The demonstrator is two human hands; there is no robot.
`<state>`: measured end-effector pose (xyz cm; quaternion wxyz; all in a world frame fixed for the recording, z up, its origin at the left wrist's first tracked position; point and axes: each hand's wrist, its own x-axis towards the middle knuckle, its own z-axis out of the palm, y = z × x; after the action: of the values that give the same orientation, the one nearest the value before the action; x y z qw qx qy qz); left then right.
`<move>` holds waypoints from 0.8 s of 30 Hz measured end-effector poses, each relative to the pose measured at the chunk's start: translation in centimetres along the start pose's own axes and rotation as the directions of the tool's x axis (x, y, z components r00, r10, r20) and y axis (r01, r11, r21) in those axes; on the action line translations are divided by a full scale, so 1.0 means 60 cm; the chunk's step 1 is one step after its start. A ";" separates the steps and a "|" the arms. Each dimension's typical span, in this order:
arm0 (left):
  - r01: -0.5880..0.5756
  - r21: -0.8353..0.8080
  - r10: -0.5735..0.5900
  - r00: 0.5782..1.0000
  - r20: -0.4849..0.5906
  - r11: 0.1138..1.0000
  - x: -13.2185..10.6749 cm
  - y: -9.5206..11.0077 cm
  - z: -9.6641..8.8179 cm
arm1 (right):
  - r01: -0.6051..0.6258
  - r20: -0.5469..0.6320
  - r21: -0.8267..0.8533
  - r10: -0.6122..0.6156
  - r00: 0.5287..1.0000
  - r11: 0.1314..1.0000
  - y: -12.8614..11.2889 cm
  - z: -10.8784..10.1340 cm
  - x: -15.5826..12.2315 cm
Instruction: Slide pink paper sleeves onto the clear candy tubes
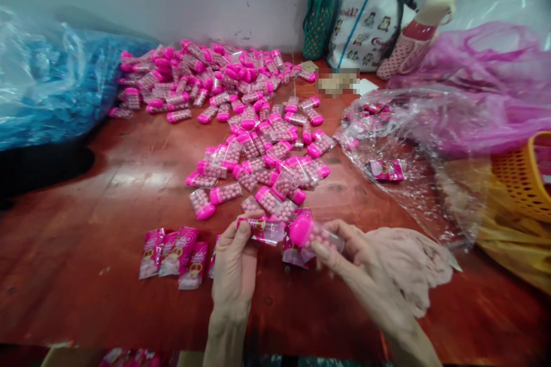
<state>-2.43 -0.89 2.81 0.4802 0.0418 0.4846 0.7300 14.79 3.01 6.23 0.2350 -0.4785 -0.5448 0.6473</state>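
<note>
Between the thumb and fingers of my left hand (236,261) is a small pink printed packet (267,230), its clear end pointing right. My right hand (350,255) grips a clear candy tube (316,237) full of pale pink balls, its bright pink cap turned toward the packet. Cap and packet are close together; I cannot tell if they touch. Below them another pink packet (297,255) lies on the table, partly covered. To the left of my left hand several filled packets (178,252) lie in a group. A large heap of capped tubes (253,149) spreads beyond both hands.
Right of my right hand lies a crumpled beige cloth (408,261). A clear plastic bag (413,195) with pink packets is behind it, near a yellow basket (520,178). At left sits a blue plastic bag (64,80); a white tote (364,28) stands against the wall.
</note>
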 end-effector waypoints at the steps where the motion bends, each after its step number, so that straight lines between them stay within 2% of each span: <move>1: -0.014 0.018 0.014 1.000 -0.001 1.000 -0.001 0.000 0.002 | -0.006 0.019 0.037 0.005 1.000 0.999 -0.002 0.011 -0.005; 6: -0.107 0.078 0.106 0.994 0.012 0.991 -0.007 0.000 0.004 | -0.023 0.019 0.112 0.021 1.000 0.993 0.013 0.036 -0.007; 10: -0.166 0.120 0.154 0.983 0.104 0.979 -0.005 -0.003 -0.001 | -0.055 0.144 0.219 0.023 0.989 0.974 0.017 0.030 -0.002; 14: -0.063 0.097 0.049 0.989 0.138 0.993 -0.003 -0.004 -0.001 | -0.118 0.259 0.279 0.043 0.965 0.953 0.015 0.024 0.000; 20: 0.061 0.112 -0.083 0.977 0.199 0.992 -0.001 -0.004 -0.004 | -0.075 0.173 0.254 0.031 0.984 0.964 0.020 0.031 0.004; 24: 0.067 0.125 -0.096 0.965 0.245 0.990 0.005 -0.006 -0.014 | -0.053 0.136 0.289 0.014 0.991 0.956 0.028 0.037 0.006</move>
<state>-2.76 -1.20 1.98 0.5641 0.1413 0.4629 0.6690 13.09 1.74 4.42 0.2554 -0.4038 -0.4496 0.7547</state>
